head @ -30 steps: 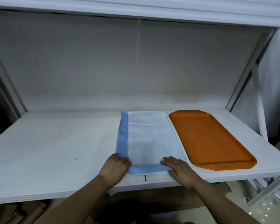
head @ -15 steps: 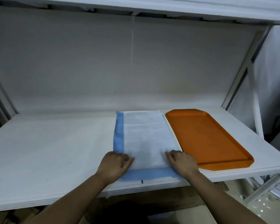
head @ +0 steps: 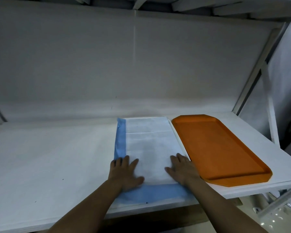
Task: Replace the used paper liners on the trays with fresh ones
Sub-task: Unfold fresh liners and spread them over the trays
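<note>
Head view shows both hands flat on a white paper liner (head: 151, 148) lying on a shelf (head: 49, 157); left hand (head: 124, 174) is spread, palm down, on the liner's near-left corner; right hand (head: 183, 170) is spread likewise on its near-right corner; a blue sheet (head: 120, 140) shows beyond the left hand's fingers and along the near edge by both wrists; whether a tray lies under the liner cannot be told; a bare orange tray (head: 217, 148) sits just right of the right hand, without a liner; the step looks like smoothing this liner flat; next, the orange tray needs a fresh liner, laid square.
</note>
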A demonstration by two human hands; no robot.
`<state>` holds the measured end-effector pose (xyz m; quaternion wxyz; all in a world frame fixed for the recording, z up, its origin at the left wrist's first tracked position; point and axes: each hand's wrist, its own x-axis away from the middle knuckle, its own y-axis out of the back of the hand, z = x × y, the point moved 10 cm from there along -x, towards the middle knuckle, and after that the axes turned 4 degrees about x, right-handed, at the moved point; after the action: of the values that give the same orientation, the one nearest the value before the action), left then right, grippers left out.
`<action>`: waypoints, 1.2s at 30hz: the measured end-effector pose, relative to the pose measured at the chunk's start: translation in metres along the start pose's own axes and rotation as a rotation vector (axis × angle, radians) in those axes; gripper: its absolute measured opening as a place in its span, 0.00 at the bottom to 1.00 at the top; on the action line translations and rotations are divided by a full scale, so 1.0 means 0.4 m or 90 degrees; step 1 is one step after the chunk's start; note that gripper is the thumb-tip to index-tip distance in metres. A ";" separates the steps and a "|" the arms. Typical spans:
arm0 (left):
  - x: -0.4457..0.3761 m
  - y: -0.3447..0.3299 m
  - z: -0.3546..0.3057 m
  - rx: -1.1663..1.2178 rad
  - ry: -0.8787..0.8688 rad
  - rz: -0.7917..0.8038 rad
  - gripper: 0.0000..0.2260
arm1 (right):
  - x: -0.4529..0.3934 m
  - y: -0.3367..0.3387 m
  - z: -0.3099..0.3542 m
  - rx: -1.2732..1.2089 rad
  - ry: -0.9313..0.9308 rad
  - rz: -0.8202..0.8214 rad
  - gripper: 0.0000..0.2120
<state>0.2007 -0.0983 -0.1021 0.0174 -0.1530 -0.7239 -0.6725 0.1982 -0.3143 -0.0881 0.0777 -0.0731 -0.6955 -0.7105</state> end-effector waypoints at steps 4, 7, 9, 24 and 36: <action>0.022 0.096 0.072 0.191 0.085 -0.172 0.27 | -0.005 0.091 -0.055 -0.015 -0.089 -0.198 0.22; 0.037 0.087 0.158 0.350 0.235 -0.183 0.28 | -0.015 0.085 -0.115 -0.088 -0.169 -0.180 0.25; 0.030 0.056 0.181 0.408 0.293 -0.128 0.26 | -0.030 0.069 -0.144 -0.140 -0.209 -0.151 0.23; -0.008 0.038 0.207 0.333 0.374 -0.135 0.12 | -0.083 0.068 -0.165 -0.121 -0.210 -0.223 0.17; 0.036 0.080 0.319 0.272 0.376 -0.176 0.11 | -0.117 0.011 -0.082 -0.227 -0.216 -0.082 0.17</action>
<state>0.2179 0.0309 -0.0798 0.1659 0.1536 -0.8253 -0.5174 0.2450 -0.3468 -0.0946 -0.1000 -0.1596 -0.5654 -0.8030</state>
